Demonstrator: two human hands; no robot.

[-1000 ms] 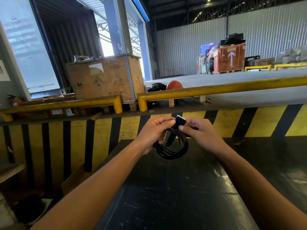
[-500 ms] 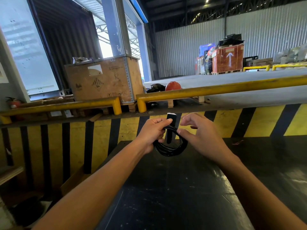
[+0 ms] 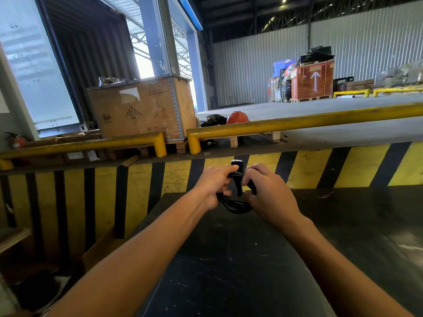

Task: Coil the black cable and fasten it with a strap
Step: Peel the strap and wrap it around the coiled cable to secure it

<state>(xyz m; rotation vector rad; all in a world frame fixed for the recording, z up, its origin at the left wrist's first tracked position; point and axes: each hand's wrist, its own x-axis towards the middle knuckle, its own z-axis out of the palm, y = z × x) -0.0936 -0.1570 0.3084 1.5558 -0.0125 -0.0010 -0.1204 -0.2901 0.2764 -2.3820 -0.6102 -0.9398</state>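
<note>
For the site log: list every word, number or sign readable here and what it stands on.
White up arrow, no words: red crate.
Diamond hazard mark, stencils and scrawl: wooden crate, too blurred to read.
White label on the same crate: blurred.
Cable, strap, both hands: no text.

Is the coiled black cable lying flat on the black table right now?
No: the black cable is held up between the left hand and right hand, above the black table.
</note>
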